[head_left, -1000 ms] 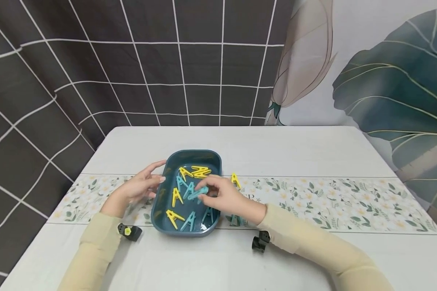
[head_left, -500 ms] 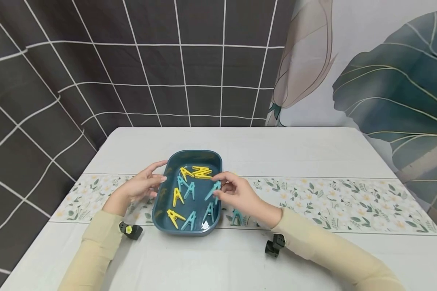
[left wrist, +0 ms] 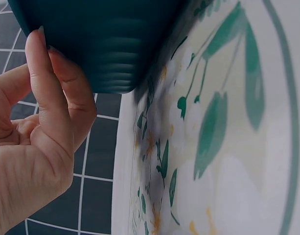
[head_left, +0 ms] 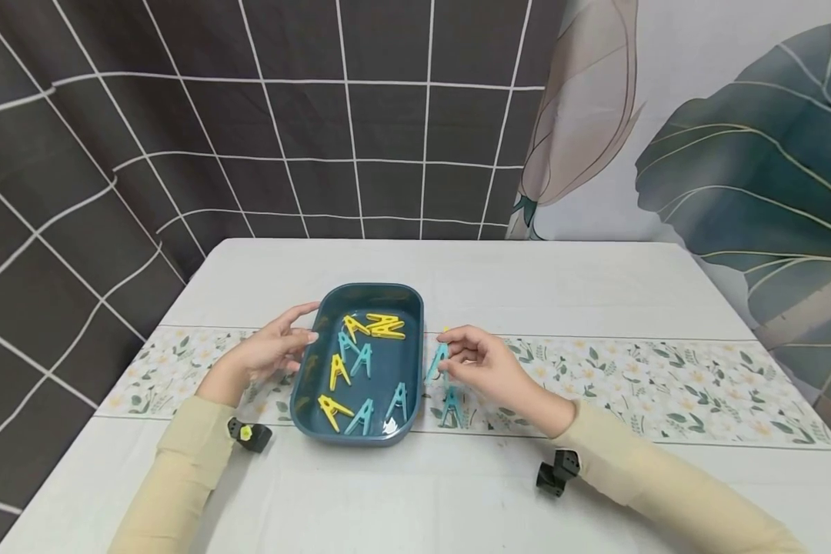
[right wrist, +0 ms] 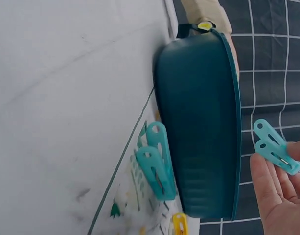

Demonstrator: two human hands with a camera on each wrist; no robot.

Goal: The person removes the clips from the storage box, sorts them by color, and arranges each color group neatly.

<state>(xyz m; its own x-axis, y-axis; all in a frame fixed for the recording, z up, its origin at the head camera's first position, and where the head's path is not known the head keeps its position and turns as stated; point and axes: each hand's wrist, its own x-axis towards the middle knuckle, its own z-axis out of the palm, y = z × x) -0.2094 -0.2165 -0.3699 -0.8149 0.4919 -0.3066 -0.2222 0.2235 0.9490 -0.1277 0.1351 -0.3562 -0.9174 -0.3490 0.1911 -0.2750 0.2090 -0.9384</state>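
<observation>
My right hand [head_left: 488, 365] pinches a light-blue clothespin [head_left: 437, 362] between thumb and fingers, just off the right side of a dark teal tray [head_left: 360, 441]. In the right wrist view that clothespin [right wrist: 274, 147] is up in the air, near the height of the tray's rim. My left hand [head_left: 263, 358] touches the tray's left side with extended fingers; in the left wrist view its fingertips meet the tray wall [left wrist: 105, 44]. Inside the tray lie several yellow clothespins [head_left: 337, 372] and several blue clothespins [head_left: 398, 400], spread apart at the front and bunched at the back.
Right of the tray, another blue clothespin [head_left: 452, 408] stands on the floral table strip [head_left: 630, 388]. A yellow clothespin [right wrist: 179, 223] beyond it is mostly hidden by my right hand in the head view. Dark gridded cloth [head_left: 381, 123] hangs behind the white table.
My right hand has lifted the blue clothespin out from among those in the tray and carried it right, past the tray's right rim. My left hand stays at the tray's side.
</observation>
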